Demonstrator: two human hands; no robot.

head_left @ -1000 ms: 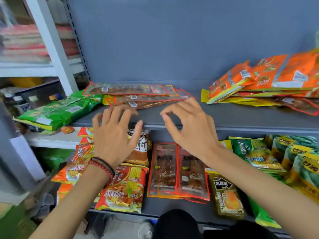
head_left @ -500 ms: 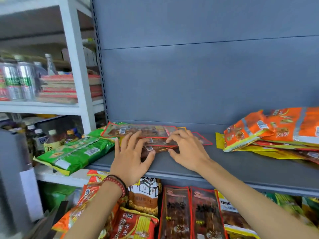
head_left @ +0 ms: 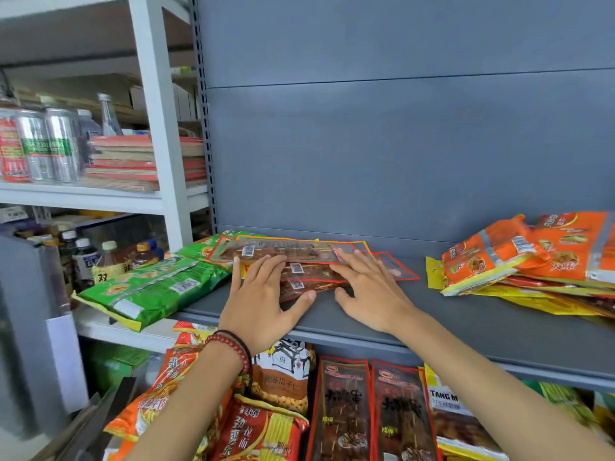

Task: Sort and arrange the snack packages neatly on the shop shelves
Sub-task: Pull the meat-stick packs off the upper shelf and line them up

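A stack of flat, red-edged clear snack packs point(head_left: 299, 252) lies on the grey shelf point(head_left: 432, 324), against the back panel. My left hand point(head_left: 263, 304) rests flat on the stack's left part, fingers spread and straight, thumb at the front edge. My right hand point(head_left: 369, 291) lies on the stack's right part, fingers stretched over the packs. Green packages point(head_left: 149, 291) lie to the left, overhanging the shelf's end. A pile of orange and yellow packages point(head_left: 532, 257) sits at the right.
Below the grey shelf lie more snack packs: red-edged strips point(head_left: 366, 410), orange noodle bags point(head_left: 159, 394) and a red bag point(head_left: 263, 430). A white shelving unit point(head_left: 156, 128) at the left holds cans, bottles and stacked boxes.
Both hands moved forward from the shelf's front edge onto the stack of red-edged packs and now press on it. The view has tilted upward.
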